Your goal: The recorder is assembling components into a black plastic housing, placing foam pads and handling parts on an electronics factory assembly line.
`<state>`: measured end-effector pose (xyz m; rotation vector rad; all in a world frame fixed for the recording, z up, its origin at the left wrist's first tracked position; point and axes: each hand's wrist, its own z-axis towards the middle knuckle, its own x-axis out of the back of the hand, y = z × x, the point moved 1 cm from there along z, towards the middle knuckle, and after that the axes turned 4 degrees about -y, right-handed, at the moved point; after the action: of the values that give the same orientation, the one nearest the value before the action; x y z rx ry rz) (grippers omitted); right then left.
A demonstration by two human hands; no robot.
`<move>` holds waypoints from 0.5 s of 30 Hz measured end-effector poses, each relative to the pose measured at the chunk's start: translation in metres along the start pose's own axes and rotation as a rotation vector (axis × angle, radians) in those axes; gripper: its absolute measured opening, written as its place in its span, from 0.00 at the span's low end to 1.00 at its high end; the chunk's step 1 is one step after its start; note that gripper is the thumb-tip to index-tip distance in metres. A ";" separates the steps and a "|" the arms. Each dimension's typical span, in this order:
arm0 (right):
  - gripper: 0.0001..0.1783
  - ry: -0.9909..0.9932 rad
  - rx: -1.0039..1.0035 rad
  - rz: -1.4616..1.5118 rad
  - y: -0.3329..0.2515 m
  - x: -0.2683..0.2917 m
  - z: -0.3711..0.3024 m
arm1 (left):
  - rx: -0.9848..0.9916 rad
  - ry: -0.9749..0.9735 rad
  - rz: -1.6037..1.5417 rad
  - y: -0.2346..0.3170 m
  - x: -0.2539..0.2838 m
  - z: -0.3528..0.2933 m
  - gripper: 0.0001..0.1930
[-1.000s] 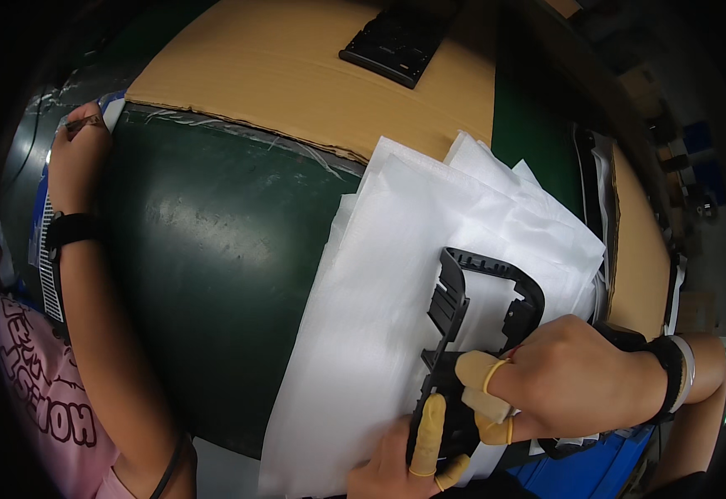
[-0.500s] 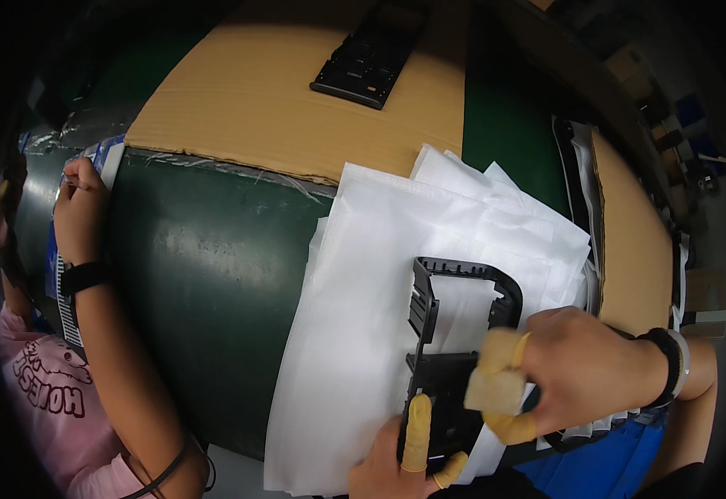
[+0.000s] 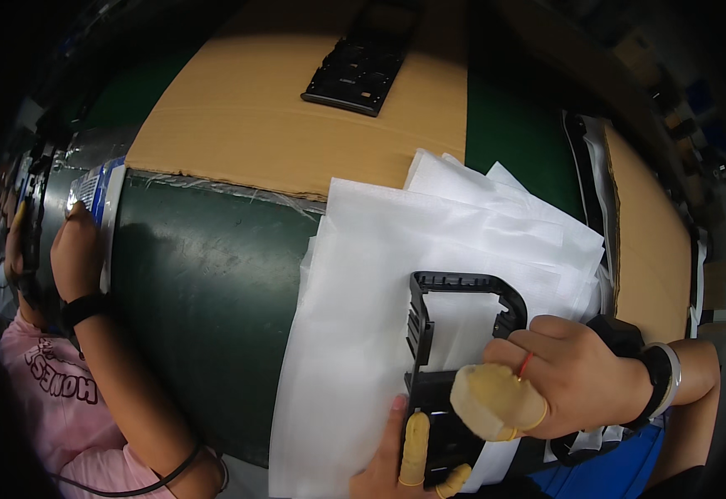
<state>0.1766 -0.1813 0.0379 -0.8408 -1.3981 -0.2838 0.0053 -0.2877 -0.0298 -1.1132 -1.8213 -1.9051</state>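
A black plastic frame [image 3: 432, 384] with an open upper section lies on a stack of white sheets [image 3: 346, 349]. At its lower left end my left hand [image 3: 384, 470] grips it, yellow finger cots on two of the digits. My right hand [image 3: 575, 378] is closed on a cream-coloured pad [image 3: 479, 403], over the right side of the frame. Whether the pad is sponge or folded cloth I cannot make out, nor whether it touches the plastic. Both my hands cover part of the frame's lower half.
Another black plastic panel [image 3: 355, 75] lies on a cardboard sheet [image 3: 238, 108] at the far side. On the left a co-worker's hand [image 3: 76, 254] is at a blue-and-white packet [image 3: 97, 187]. More cardboard [image 3: 650, 241] stands at the right, above a blue surface [image 3: 604, 470].
My right hand has turned and shifted slightly, bringing the pad a little left. The co-worker's hand has moved lower along the packet. The whole view has shifted slightly.
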 end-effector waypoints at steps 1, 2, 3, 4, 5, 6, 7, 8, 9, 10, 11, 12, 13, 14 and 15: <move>0.11 0.039 0.124 -0.140 -0.002 -0.002 0.004 | 0.004 -0.013 -0.012 -0.001 0.000 -0.001 0.47; 0.09 0.063 0.166 -0.215 -0.002 -0.006 0.006 | 0.008 -0.028 -0.030 -0.002 0.000 -0.001 0.46; 0.09 0.056 0.182 -0.211 -0.002 -0.010 0.008 | 0.023 -0.020 -0.033 -0.003 0.000 -0.002 0.46; 0.09 0.032 0.185 -0.270 -0.003 -0.012 0.010 | 0.008 -0.017 -0.052 -0.003 0.001 -0.002 0.46; 0.09 0.002 0.179 -0.331 0.000 -0.015 0.011 | -0.011 -0.021 -0.078 -0.004 0.002 0.001 0.46; 0.11 0.006 0.197 -0.297 0.003 -0.018 0.012 | -0.004 -0.037 -0.120 -0.005 0.002 0.003 0.45; 0.11 -0.009 0.203 -0.296 0.005 -0.021 0.011 | 0.006 -0.034 -0.134 -0.007 0.002 0.005 0.45; 0.11 0.009 0.157 -0.319 0.004 -0.025 0.009 | -0.015 -0.038 -0.135 -0.009 0.001 0.007 0.45; 0.12 0.026 0.108 -0.343 0.003 -0.028 0.007 | -0.038 -0.043 -0.138 -0.010 0.000 0.011 0.44; 0.14 -0.001 0.075 -0.374 -0.011 -0.017 0.000 | -0.060 -0.061 -0.154 -0.005 0.005 0.004 0.43; 0.14 -0.006 0.094 -0.367 -0.012 -0.021 0.005 | -0.042 -0.052 -0.154 -0.006 0.005 0.003 0.43; 0.14 0.020 0.115 -0.374 -0.012 -0.025 0.010 | -0.004 -0.056 -0.154 -0.006 0.004 0.001 0.44; 0.14 0.046 0.133 -0.381 -0.011 -0.030 0.015 | 0.032 -0.063 -0.154 -0.007 0.003 0.000 0.44; 0.14 -0.005 0.149 -0.468 -0.013 -0.034 0.019 | 0.029 -0.065 -0.167 -0.010 0.001 0.001 0.44; 0.14 -0.017 0.145 -0.472 -0.014 -0.034 0.019 | -0.009 -0.019 -0.142 -0.014 0.000 0.003 0.44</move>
<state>0.1466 -0.1883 0.0104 -0.3865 -1.6027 -0.5290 -0.0031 -0.2827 -0.0400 -1.0331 -1.9513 -1.9878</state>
